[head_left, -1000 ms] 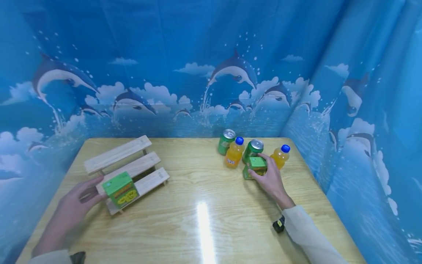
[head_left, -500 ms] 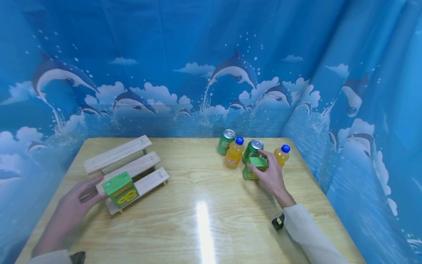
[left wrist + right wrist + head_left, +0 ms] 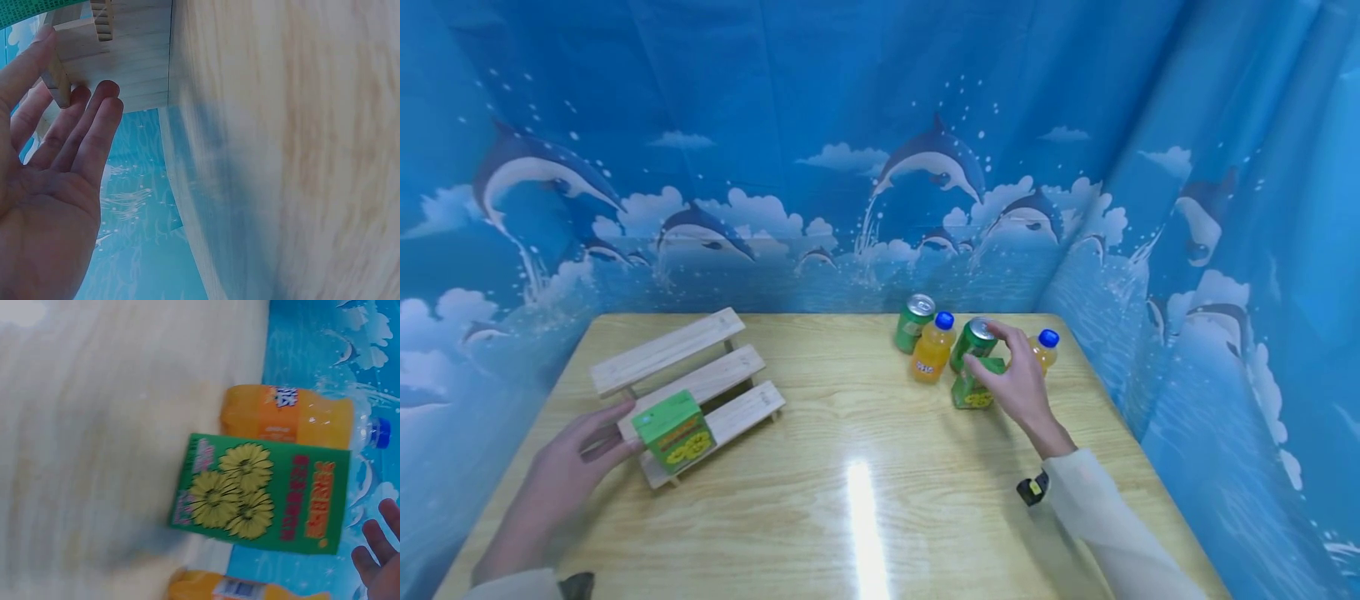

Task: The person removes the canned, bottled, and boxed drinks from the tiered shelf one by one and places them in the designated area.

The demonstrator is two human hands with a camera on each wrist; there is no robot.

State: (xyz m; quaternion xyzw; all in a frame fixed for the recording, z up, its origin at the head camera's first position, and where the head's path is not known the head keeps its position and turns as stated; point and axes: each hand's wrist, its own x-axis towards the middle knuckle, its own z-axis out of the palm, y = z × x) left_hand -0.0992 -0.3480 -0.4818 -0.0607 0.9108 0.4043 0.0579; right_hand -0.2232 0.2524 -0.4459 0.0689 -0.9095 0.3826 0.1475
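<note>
A three-tier wooden display stand (image 3: 700,379) is at the table's left. My left hand (image 3: 568,471) holds its left end, thumb and fingers on either side of a wooden part (image 3: 57,84) in the left wrist view. On the lowest tier sits a green drink box (image 3: 674,431) with yellow flowers. At the right, my right hand (image 3: 1017,387) hovers at a second green drink box (image 3: 976,392) on the table. In the right wrist view, the spread right-hand fingers (image 3: 377,545) are apart from that flower-printed box (image 3: 262,494).
Behind the right box stand a green can (image 3: 973,343), an orange drink bottle (image 3: 933,350), another green can (image 3: 913,325) and a bottle (image 3: 1043,350) partly behind the right hand. A blue dolphin-print curtain (image 3: 820,167) borders the wooden table (image 3: 820,517).
My right hand's fingers have lifted and spread off the right-hand drink box, uncovering more of its front. The left hand, the stand and the box on it have stayed put.
</note>
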